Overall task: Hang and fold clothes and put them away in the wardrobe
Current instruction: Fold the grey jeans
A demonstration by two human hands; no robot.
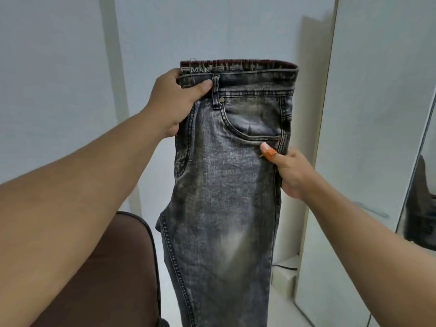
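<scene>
Jeans hang in the air in front of us, folded in half the long way so one leg lies on top of the other. Their long line runs straight up and down, with the waistband at the top and the legs dropping out of sight at the bottom. Our left hand is the higher one; its grip pinches the left corner of the waistband, thumb on the front and fingers behind. Our right hand sits lower, on the right edge just under the pocket, and its grip pinches the cloth there, with an orange band on the thumb. Both arms reach forward, the left stretched up more than the right. A brown chair stands below on the left. A white wardrobe door stands on the right, near our right hand. We think the next fold must bring the hanging legs up toward the waistband.
</scene>
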